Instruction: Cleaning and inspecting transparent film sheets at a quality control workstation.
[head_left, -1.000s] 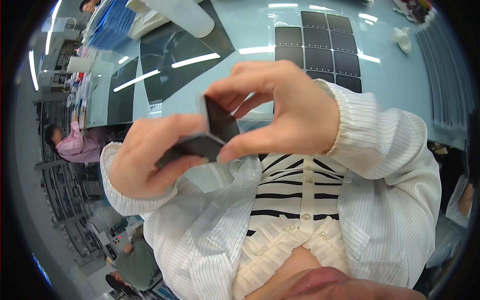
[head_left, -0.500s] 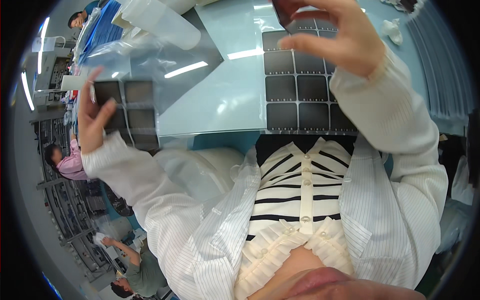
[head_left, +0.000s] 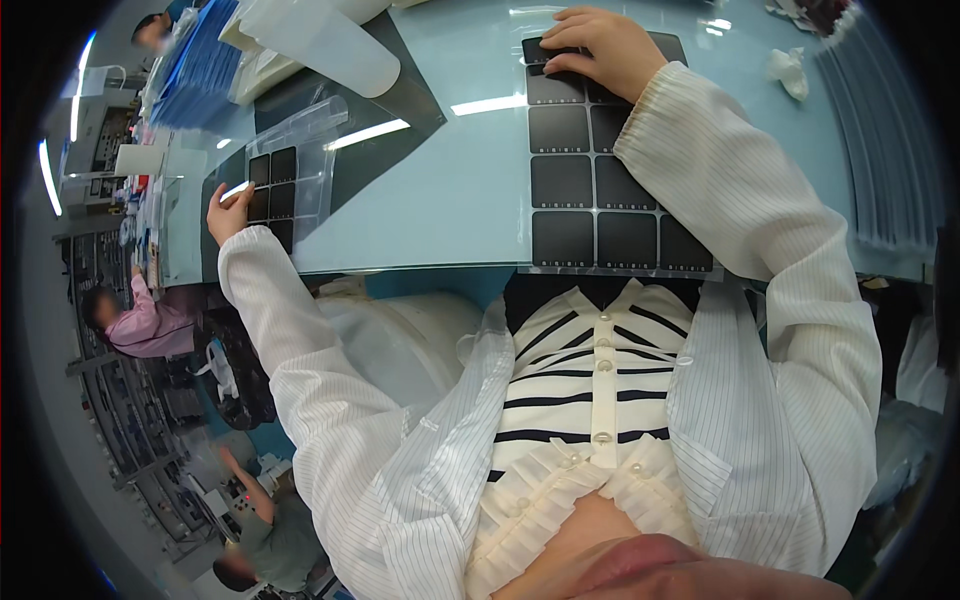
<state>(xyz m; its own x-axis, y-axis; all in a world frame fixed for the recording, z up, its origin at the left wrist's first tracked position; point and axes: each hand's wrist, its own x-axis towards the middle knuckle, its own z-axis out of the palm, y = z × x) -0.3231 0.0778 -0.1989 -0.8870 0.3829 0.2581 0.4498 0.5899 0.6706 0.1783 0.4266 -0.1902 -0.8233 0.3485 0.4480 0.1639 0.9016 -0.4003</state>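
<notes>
Spread wide, edge to edge

My left hand [head_left: 230,213] is curled at the outer edge of the small set of dark squares [head_left: 283,197]; I can't tell whether it pinches anything. My right hand [head_left: 605,50] has thumb and fingers parted at the far left corner of the larger grid [head_left: 562,182]; whether they grip a square, I can't tell. That grid reaches nearly to the near edge of the bench [head_left: 450,190], whose bare glass gives open room between the two sets. A translucent container [head_left: 345,50] stands beyond the small set.
</notes>
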